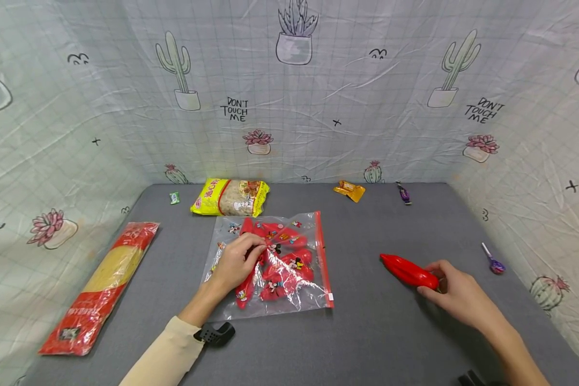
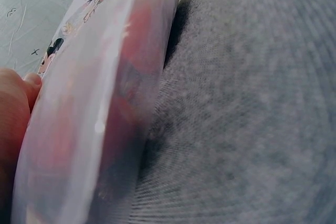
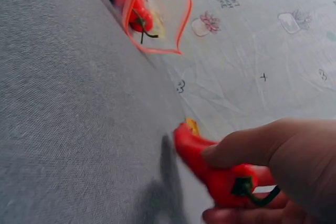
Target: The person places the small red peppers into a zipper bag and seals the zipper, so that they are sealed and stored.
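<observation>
A clear zip bag (image 1: 289,316) with cartoon prints and a red zip edge lies mid-table, several red peppers (image 1: 289,273) inside. My left hand (image 1: 236,262) pinches its upper film, where creases spread from the fingertips. In the left wrist view, the bag (image 2: 68,145) bulges up beside the hand (image 2: 13,114). The right wrist view shows the bag's mouth (image 3: 184,24) standing apart, with a green-stemmed pepper (image 3: 142,20) just inside. My right hand (image 1: 463,295) holds a long red pepper (image 1: 407,272) above the table, right of the bag. Its curved green stem (image 3: 257,198) points back toward the palm.
A red-and-yellow noodle-like packet (image 1: 103,287) lies at left. Behind the bag sits a yellow food packet (image 1: 231,197). Small wrapped candies, green (image 1: 174,198), orange (image 1: 349,190) and purple (image 1: 404,193), lie along the back. A lollipop (image 1: 496,265) rests near the right edge. Patterned cloth walls (image 1: 338,139) surround the table.
</observation>
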The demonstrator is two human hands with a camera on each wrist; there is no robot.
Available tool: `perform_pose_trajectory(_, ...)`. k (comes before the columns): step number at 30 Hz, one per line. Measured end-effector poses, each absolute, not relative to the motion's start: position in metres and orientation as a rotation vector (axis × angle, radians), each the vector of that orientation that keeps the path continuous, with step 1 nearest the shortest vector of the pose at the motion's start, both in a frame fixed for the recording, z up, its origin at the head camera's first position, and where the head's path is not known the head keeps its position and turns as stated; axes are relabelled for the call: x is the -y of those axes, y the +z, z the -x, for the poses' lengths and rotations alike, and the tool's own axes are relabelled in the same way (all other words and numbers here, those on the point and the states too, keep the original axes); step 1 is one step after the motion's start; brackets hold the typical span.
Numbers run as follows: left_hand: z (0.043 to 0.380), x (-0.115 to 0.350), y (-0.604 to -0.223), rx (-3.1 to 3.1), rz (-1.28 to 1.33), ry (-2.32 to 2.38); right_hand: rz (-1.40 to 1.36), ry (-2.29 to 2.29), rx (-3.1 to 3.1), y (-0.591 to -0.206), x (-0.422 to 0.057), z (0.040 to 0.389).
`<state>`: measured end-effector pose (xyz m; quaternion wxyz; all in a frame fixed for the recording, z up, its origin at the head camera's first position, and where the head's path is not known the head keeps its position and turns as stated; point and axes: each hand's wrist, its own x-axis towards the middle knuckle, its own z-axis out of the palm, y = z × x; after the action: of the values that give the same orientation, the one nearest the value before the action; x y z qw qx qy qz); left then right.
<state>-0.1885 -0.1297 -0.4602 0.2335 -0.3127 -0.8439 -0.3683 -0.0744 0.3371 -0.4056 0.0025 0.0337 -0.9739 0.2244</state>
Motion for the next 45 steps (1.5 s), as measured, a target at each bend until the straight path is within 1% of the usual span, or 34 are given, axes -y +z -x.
perform_pose_trajectory(8, 0.187, 0.129, -0.46, 2.312, 0.865, -1.013, -0.095, 0.806, 2.914, -0.41, -0.328, 0.096)
perform_pose_trajectory(15, 0.187, 0.129, -0.46, 2.309, 0.859, -1.015, -0.26, 0.876, 2.895, -0.41, -0.308, 0.114)
perform_pose_trajectory(28, 0.187, 0.129, -0.459, 2.302, 0.868, -1.011, -0.454, 0.998, 2.913, -0.411, -0.26, 0.14)
perform_pose_trajectory(39, 0.187, 0.129, -0.458, 2.316, 0.864, -1.017, -0.525, 1.155, 2.896, -0.417, -0.218, 0.164)
perform_pose_trajectory(45, 0.187, 0.128, -0.457, 2.292, 0.874, -1.024, -0.496, 1.207, 2.885, -0.42, -0.2, 0.174)
